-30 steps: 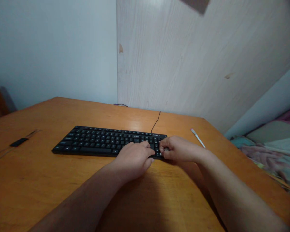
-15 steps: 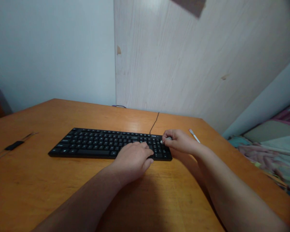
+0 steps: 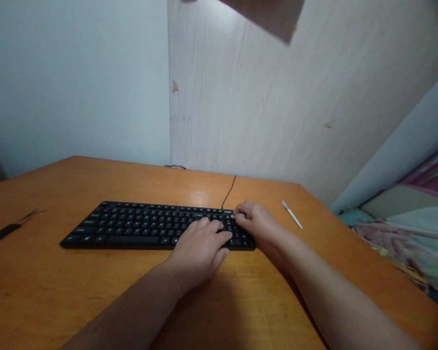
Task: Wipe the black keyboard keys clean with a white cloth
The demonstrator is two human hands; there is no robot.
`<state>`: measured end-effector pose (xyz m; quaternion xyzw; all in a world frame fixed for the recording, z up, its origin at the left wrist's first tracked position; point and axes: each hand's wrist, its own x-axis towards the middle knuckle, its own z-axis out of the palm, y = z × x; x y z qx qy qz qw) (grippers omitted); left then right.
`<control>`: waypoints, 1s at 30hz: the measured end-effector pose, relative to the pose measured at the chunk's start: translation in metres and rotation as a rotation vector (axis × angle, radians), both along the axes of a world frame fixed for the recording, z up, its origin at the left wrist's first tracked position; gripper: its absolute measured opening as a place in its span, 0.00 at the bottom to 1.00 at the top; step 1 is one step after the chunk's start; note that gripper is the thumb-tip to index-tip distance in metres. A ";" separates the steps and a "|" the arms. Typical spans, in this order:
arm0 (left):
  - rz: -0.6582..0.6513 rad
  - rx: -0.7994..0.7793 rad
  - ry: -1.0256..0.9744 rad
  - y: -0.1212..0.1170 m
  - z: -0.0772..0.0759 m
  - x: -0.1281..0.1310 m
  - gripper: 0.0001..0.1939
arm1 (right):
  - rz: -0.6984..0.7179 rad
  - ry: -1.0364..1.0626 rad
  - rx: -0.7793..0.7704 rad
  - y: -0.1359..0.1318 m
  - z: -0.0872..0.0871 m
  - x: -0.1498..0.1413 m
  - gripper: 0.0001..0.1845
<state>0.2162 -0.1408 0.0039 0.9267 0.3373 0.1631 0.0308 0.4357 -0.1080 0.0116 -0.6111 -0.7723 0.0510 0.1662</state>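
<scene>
A black keyboard lies flat on the wooden desk, its keys facing up. My left hand rests palm down over its right part, fingers spread across the keys beside the number pad and hiding some of them. At the number pad, my right hand has thumb and fingers pinched together on a small whitish thing. Most of that thing is covered by the fingers, so its kind is unclear. It touches or nearly touches the upper keys there.
To the right lies a white brush. A dark strap-like item is at the left. The keyboard's cable runs back toward the wall. Beyond the desk's right edge, cloths are piled.
My right hand has moved slightly left over the number pad, the pinch kept. My left hand stays on the keys, its fingers a little more spread. The view has shifted slightly.
</scene>
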 end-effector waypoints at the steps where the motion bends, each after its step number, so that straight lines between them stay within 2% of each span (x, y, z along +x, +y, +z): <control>1: 0.002 0.001 0.000 0.000 -0.001 0.000 0.18 | 0.003 -0.019 -0.013 0.000 0.000 0.000 0.10; 5: 0.010 0.003 0.008 0.000 -0.001 0.001 0.18 | 0.013 -0.066 -0.044 0.001 0.002 0.001 0.09; 9: 0.010 -0.003 0.007 0.000 -0.001 0.000 0.17 | -0.002 -0.093 -0.003 0.002 0.000 0.000 0.10; 16: 0.002 -0.004 0.013 0.001 -0.002 0.000 0.17 | 0.035 -0.053 -0.033 0.001 0.000 0.001 0.09; 25: -0.004 0.013 0.019 0.001 -0.002 0.000 0.17 | 0.003 -0.014 0.003 0.002 -0.001 0.005 0.09; 30: -0.012 0.023 0.018 0.002 -0.003 0.000 0.16 | 0.076 0.042 -0.049 -0.003 0.001 0.011 0.07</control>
